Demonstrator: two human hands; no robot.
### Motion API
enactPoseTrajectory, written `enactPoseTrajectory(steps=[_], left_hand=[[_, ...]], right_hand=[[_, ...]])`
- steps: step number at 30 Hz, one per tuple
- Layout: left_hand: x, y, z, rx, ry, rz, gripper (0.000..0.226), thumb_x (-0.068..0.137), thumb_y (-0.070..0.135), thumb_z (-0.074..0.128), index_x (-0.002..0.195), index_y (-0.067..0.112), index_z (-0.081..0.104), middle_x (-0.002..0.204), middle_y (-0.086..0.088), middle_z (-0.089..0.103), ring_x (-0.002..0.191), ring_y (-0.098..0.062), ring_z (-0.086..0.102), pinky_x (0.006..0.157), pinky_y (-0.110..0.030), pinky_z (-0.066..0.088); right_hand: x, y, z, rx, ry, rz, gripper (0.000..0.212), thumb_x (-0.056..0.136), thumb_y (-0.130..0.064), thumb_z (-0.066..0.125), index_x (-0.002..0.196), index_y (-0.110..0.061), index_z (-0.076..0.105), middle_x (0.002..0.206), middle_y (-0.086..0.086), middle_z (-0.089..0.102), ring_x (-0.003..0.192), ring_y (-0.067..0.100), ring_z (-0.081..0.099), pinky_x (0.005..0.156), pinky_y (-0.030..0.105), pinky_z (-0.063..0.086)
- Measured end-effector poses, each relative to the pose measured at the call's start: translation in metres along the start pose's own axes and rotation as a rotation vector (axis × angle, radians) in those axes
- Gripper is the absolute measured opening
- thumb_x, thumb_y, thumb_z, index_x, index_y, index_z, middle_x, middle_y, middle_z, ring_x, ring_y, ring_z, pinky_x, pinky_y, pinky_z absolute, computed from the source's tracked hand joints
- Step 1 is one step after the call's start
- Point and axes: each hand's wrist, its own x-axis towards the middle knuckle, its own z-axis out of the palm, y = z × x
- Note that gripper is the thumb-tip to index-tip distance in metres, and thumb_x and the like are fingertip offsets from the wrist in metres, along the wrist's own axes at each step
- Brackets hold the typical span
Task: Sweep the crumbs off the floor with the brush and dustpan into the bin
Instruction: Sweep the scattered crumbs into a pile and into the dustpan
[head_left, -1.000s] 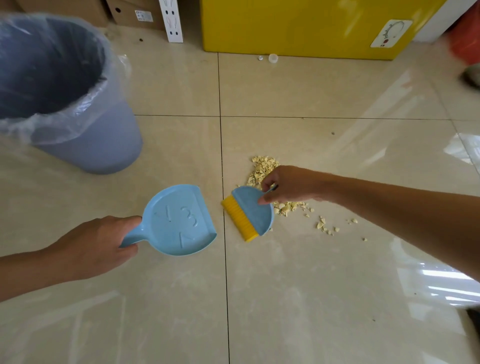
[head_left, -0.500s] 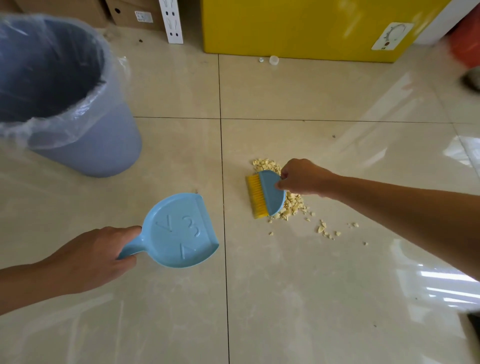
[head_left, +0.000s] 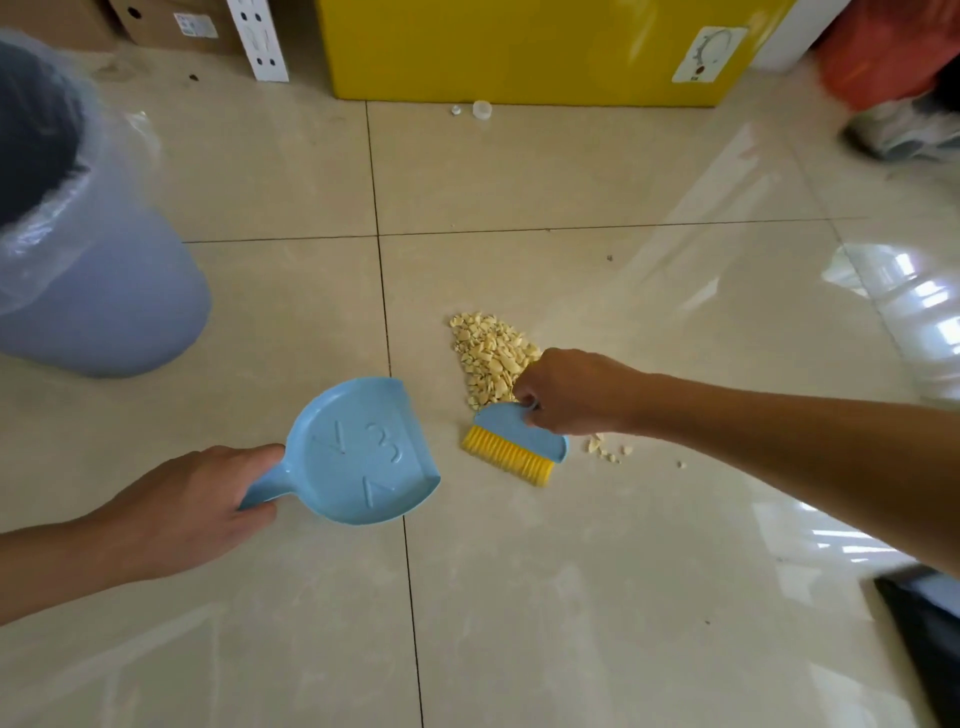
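Our right hand has swung its gripped brush nearer; our left hand, gripping the dustpan, should flatten it beside the crumbs.

On the floor the dustpan is held at centre-left by the left hand, mouth turned twd the brush, just right of it & apart. The brush is gripped by the right hand, bristles on the near side, w/ the crumb pile right behind it. Stray crumbs are scattered to its right. The bin is set far left, behind the dustpan; cardboard boxes are lined along the back.
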Motion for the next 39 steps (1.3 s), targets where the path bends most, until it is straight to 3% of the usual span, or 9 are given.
enactPoseTrajectory(steps=[4,8,11,14,19,22,28,36,39], left_hand=[[0.008,0.015,0.001,-0.008,-0.019,0.038,0.027,0.085,0.023,0.061,0.071,0.025,0.037,0.057,0.002,0.045,0.051,-0.016,0.040,0.051,-0.030,0.033],[0.013,0.023,-0.001,0.033,0.002,0.060,0.021,0.085,0.026,0.056,0.075,0.022,0.038,0.060,0.001,0.048,0.054,-0.017,0.041,0.052,-0.031,0.035],[0.018,0.025,0.001,0.044,0.016,0.078,0.014,0.087,0.028,0.056,0.081,0.023,0.045,0.062,0.001,0.052,0.055,-0.016,0.045,0.054,-0.031,0.039],[0.019,0.029,0.006,0.051,0.007,0.083,0.011,0.086,0.029,0.055,0.083,0.022,0.048,0.064,0.001,0.054,0.057,-0.018,0.050,0.056,-0.034,0.045],[0.020,0.038,0.011,0.061,-0.018,0.073,0.011,0.087,0.031,0.054,0.083,0.023,0.047,0.067,-0.001,0.058,0.061,-0.019,0.056,0.056,-0.033,0.045],[0.020,0.043,0.015,0.053,-0.033,0.083,0.009,0.087,0.032,0.053,0.087,0.023,0.050,0.071,-0.001,0.060,0.067,-0.019,0.060,0.061,-0.035,0.051],[0.031,0.053,0.018,0.015,-0.063,0.086,0.008,0.085,0.027,0.054,0.081,0.022,0.049,0.065,0.000,0.054,0.054,-0.015,0.044,0.054,-0.032,0.039],[0.034,0.052,0.018,-0.059,-0.027,0.045,0.011,0.087,0.024,0.057,0.080,0.018,0.051,0.062,-0.008,0.060,0.052,-0.020,0.054,0.058,-0.041,0.052],[0.031,0.045,0.020,0.032,-0.002,0.080,0.015,0.086,0.032,0.055,0.081,0.020,0.047,0.066,-0.006,0.060,0.058,-0.021,0.055,0.053,-0.033,0.042]], right_hand=[[-0.007,0.014,-0.023,-0.002,0.080,0.031,0.009,0.084,-0.026,0.060,0.079,-0.018,0.061,0.083,0.003,0.064,0.079,0.026,0.063,0.061,0.036,0.050],[-0.042,0.023,-0.038,0.047,0.088,0.142,0.015,0.087,-0.026,0.056,0.083,-0.015,0.064,0.077,0.002,0.064,0.073,0.022,0.061,0.057,0.031,0.046],[-0.068,0.060,-0.042,-0.113,-0.096,0.412,0.011,0.084,-0.013,0.055,0.078,-0.013,0.064,0.056,-0.001,0.065,0.059,0.017,0.064,0.066,0.034,0.058],[-0.086,0.092,-0.032,-0.124,-0.360,0.635,0.021,0.081,-0.006,0.043,0.073,-0.008,0.062,0.041,-0.001,0.064,0.054,0.011,0.067,0.066,0.027,0.057],[-0.103,0.105,0.014,0.260,-0.692,0.765,0.037,0.093,-0.003,0.032,0.074,0.007,0.062,0.045,0.008,0.066,0.031,0.010,0.041,0.037,0.018,0.032],[-0.098,0.095,0.022,0.335,-0.653,0.754,0.046,0.095,-0.007,0.032,0.066,0.005,0.066,0.041,0.006,0.060,0.027,0.009,0.032,0.038,0.019,0.022],[-0.067,0.062,0.018,0.561,-0.508,0.704,0.044,0.094,-0.017,0.034,0.052,-0.010,0.047,0.032,-0.001,0.035,0.027,0.012,0.024,0.037,0.019,0.015],[-0.028,0.019,-0.007,0.822,-0.366,0.595,0.032,0.092,-0.009,0.031,0.061,-0.011,0.040,0.035,-0.002,0.037,0.029,0.010,0.021,0.037,0.018,0.014],[-0.023,0.015,-0.016,0.826,-0.375,0.577,0.031,0.090,-0.009,0.031,0.060,-0.013,0.037,0.036,-0.003,0.036,0.030,0.010,0.019,0.038,0.019,0.014]])
